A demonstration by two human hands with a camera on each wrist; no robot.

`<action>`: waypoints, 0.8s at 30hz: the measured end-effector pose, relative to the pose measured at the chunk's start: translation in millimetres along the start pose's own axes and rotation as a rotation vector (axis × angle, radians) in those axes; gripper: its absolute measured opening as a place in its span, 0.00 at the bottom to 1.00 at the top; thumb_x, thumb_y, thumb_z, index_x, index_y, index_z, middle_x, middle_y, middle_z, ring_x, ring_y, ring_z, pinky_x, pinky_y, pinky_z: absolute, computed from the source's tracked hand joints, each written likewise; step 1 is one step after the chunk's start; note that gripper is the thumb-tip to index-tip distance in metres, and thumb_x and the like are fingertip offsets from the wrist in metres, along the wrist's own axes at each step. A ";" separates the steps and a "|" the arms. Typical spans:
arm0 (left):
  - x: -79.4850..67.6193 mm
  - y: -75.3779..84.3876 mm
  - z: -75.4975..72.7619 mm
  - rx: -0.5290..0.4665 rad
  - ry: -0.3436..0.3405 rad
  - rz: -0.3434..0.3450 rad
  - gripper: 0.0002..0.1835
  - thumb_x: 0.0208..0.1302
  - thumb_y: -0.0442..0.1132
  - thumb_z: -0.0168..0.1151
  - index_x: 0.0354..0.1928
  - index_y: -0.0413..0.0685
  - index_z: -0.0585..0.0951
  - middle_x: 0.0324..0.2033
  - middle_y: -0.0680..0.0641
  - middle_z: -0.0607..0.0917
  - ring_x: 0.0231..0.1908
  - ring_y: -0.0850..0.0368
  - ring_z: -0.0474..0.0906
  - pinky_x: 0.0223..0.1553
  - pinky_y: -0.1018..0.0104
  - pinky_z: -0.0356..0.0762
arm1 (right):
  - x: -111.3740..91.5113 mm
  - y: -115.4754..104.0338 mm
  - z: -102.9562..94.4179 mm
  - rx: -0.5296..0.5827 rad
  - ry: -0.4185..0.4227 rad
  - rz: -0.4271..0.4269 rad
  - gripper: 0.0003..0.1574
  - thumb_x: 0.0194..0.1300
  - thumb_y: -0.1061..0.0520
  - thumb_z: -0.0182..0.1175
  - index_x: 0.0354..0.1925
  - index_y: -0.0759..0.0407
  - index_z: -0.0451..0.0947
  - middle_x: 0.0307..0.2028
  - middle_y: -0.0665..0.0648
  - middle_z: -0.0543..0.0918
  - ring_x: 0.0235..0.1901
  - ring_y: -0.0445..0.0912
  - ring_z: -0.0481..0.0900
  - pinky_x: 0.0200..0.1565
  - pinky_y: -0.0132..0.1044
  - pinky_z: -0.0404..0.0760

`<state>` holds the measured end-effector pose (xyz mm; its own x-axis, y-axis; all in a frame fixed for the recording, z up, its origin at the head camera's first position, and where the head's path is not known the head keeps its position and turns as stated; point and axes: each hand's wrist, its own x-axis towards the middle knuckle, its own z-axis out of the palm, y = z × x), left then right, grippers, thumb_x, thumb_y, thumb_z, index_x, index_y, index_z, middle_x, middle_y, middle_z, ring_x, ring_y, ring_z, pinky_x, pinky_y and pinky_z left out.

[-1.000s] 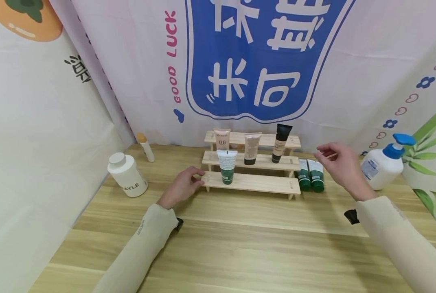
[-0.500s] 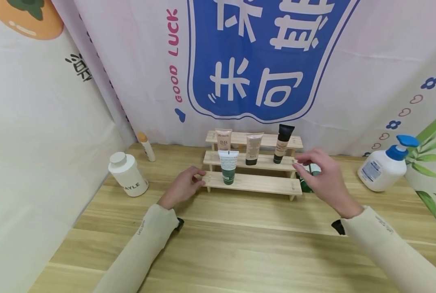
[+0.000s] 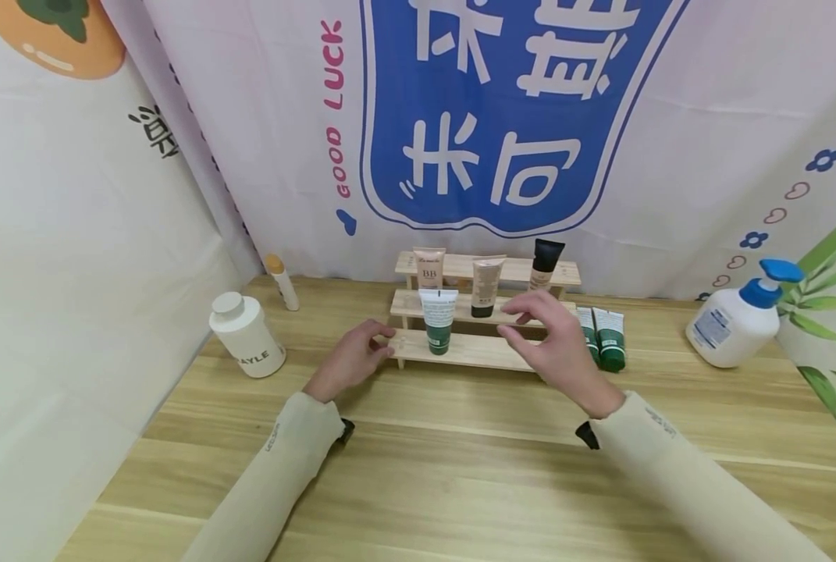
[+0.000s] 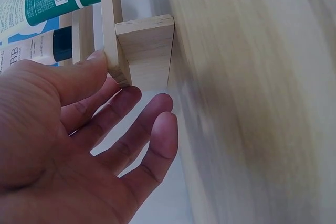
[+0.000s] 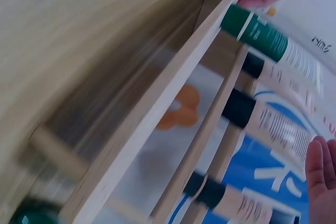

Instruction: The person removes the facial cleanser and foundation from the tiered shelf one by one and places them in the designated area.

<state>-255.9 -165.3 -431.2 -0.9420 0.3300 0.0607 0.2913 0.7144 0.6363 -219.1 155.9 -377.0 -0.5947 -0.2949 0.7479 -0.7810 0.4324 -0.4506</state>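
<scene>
A three-step wooden display rack (image 3: 474, 349) stands against the back cloth. My left hand (image 3: 347, 363) pinches the left end of its lowest step, thumb on the board and fingertips at its corner in the left wrist view. A green-and-white squeeze tube (image 3: 439, 321) stands upright on that step near the left. Behind it are a BB cream tube (image 3: 428, 268), a beige tube (image 3: 486, 285) and a black-topped tube (image 3: 547, 259), whose lower part is hidden. My right hand (image 3: 558, 347) hovers before the rack's right half, thumb and fingers apart, holding nothing.
Two more green-and-white tubes (image 3: 610, 341) lie side by side right of the rack. A white pump bottle (image 3: 730, 324) stands further right. At the left are a white lidded bottle (image 3: 249, 336) and a slim orange-capped tube (image 3: 282, 282).
My right hand has moved left from over the two green tubes to in front of the rack, hiding its right part. My left hand stays at the rack's end.
</scene>
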 end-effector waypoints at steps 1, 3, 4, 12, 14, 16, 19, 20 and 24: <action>-0.3 -0.1 -0.2 0.000 0.001 -0.001 0.16 0.66 0.35 0.60 0.54 0.42 0.77 0.50 0.44 0.77 0.42 0.53 0.76 0.41 0.60 0.77 | 1.2 -1.3 4.9 0.006 0.005 -0.002 0.19 0.52 0.67 0.70 0.44 0.59 0.80 0.43 0.52 0.80 0.37 0.45 0.77 0.37 0.34 0.77; -0.8 -0.1 -0.5 0.000 0.000 -0.002 0.16 0.66 0.35 0.60 0.54 0.42 0.77 0.50 0.44 0.77 0.42 0.53 0.76 0.41 0.60 0.77 | 2.9 -3.0 15.2 0.027 0.008 -0.002 0.22 0.52 0.68 0.70 0.47 0.60 0.78 0.45 0.53 0.79 0.40 0.46 0.77 0.40 0.35 0.77; -1.1 -0.1 -0.7 0.000 0.000 -0.002 0.16 0.66 0.35 0.60 0.54 0.42 0.77 0.50 0.44 0.77 0.42 0.53 0.77 0.41 0.60 0.77 | 3.5 -4.0 20.4 0.034 0.008 0.001 0.24 0.52 0.68 0.70 0.48 0.61 0.77 0.46 0.54 0.79 0.42 0.46 0.76 0.40 0.36 0.78; -0.8 0.6 -1.4 -0.001 0.005 0.003 0.15 0.66 0.35 0.60 0.54 0.43 0.77 0.49 0.44 0.77 0.41 0.53 0.76 0.41 0.60 0.77 | 6.9 -10.8 51.5 0.074 -0.004 0.050 0.35 0.54 0.65 0.70 0.59 0.61 0.69 0.55 0.56 0.72 0.50 0.50 0.72 0.46 0.44 0.76; -0.4 0.9 -1.2 0.002 0.004 -0.002 0.16 0.66 0.35 0.60 0.54 0.43 0.77 0.50 0.45 0.76 0.41 0.53 0.76 0.41 0.60 0.77 | 8.9 -11.0 55.8 0.080 -0.004 0.065 0.36 0.54 0.64 0.70 0.60 0.61 0.68 0.55 0.56 0.72 0.50 0.49 0.72 0.47 0.44 0.76; 0.0 1.0 -0.8 0.004 0.000 -0.006 0.16 0.66 0.35 0.60 0.55 0.43 0.76 0.50 0.45 0.76 0.41 0.54 0.76 0.40 0.61 0.77 | 10.4 -10.9 59.4 0.084 -0.005 0.080 0.35 0.56 0.64 0.69 0.60 0.61 0.67 0.55 0.58 0.72 0.50 0.50 0.72 0.48 0.44 0.75; 0.4 1.7 -0.1 0.005 -0.007 -0.009 0.16 0.66 0.36 0.60 0.55 0.43 0.76 0.50 0.45 0.76 0.41 0.54 0.76 0.40 0.61 0.76 | 12.0 -10.6 63.9 0.087 -0.001 0.104 0.34 0.57 0.63 0.68 0.61 0.59 0.68 0.53 0.60 0.72 0.49 0.52 0.74 0.48 0.45 0.76; 0.5 1.8 0.1 0.007 -0.009 -0.008 0.16 0.66 0.35 0.60 0.55 0.43 0.76 0.50 0.45 0.76 0.41 0.54 0.76 0.40 0.61 0.77 | 12.5 -10.4 65.4 0.088 0.001 0.110 0.34 0.58 0.64 0.67 0.60 0.60 0.68 0.53 0.59 0.72 0.49 0.53 0.74 0.48 0.45 0.76; 0.8 1.6 0.8 0.010 -0.008 -0.025 0.16 0.66 0.36 0.60 0.55 0.44 0.76 0.50 0.46 0.76 0.41 0.55 0.76 0.39 0.62 0.76 | 13.6 -8.9 71.1 0.087 0.008 0.132 0.32 0.58 0.63 0.67 0.60 0.59 0.68 0.52 0.57 0.73 0.49 0.52 0.74 0.48 0.43 0.76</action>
<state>-256.1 -163.4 -430.7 -0.9476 0.3171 0.0391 0.2697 0.7283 0.6299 -233.8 87.5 -397.4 -0.6920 -0.2332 0.6832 -0.7099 0.3916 -0.5854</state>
